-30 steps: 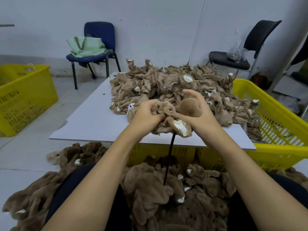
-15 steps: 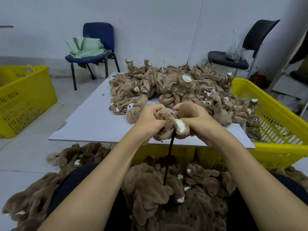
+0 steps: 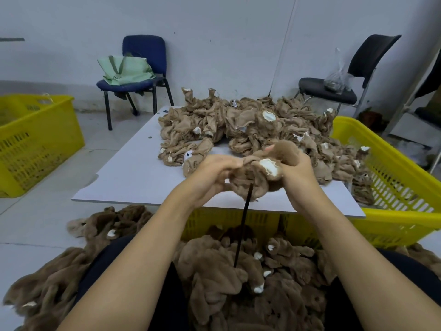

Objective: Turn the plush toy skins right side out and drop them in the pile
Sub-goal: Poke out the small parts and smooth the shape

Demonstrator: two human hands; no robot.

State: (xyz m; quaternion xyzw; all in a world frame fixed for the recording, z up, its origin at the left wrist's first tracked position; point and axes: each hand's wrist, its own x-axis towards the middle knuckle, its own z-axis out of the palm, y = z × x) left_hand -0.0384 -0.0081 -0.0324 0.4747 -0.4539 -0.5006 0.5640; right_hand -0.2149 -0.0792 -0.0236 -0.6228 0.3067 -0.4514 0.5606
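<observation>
Both hands hold one brown plush skin (image 3: 248, 185) above the near edge of the white table (image 3: 133, 180). My left hand (image 3: 212, 173) grips its left side, fingers curled into the fabric. My right hand (image 3: 298, 173) grips the right side, where a furry bulge and a white patch show. A thin black rod (image 3: 243, 225) runs from the skin down into the furry pile (image 3: 226, 283) between my legs. A heap of inside-out skins (image 3: 250, 125) lies on the far half of the table.
Yellow crates stand at the left (image 3: 35, 144), at the right (image 3: 391, 177) and under the table. A blue chair (image 3: 140, 75) with a green bag and a black chair (image 3: 343, 84) with a plastic bag stand by the wall. More furry skins lie on the floor (image 3: 47, 287).
The hands have drawn slightly apart and lowered toward the table edge. More furry fabric shows at the right hand, and the white patch has turned upward.
</observation>
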